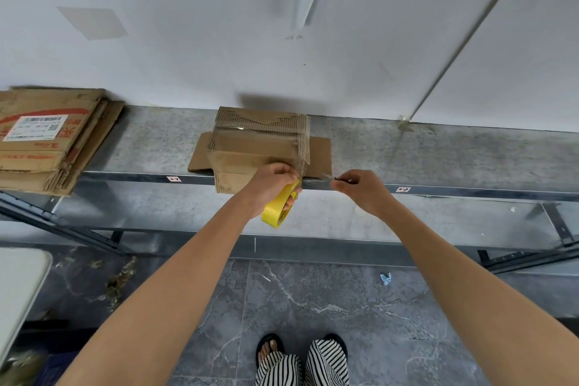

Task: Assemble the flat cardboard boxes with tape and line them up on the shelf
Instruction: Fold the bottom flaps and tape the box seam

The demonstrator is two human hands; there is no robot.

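Note:
A small worn cardboard box (250,147) stands on the grey metal shelf (438,153), its flaps spread at the sides and one hanging over the front edge. Clear tape runs over its top and down its right corner. My left hand (271,185) grips a yellow tape roll (280,207) just below the box's front. My right hand (360,189) pinches the free end of a clear tape strip (322,177) stretched between roll and fingers.
A stack of flat cardboard boxes (47,141) lies on the shelf at the left. A lower shelf level (407,216) runs beneath. A white table corner (18,288) sits at the lower left, with debris on the tiled floor (344,307).

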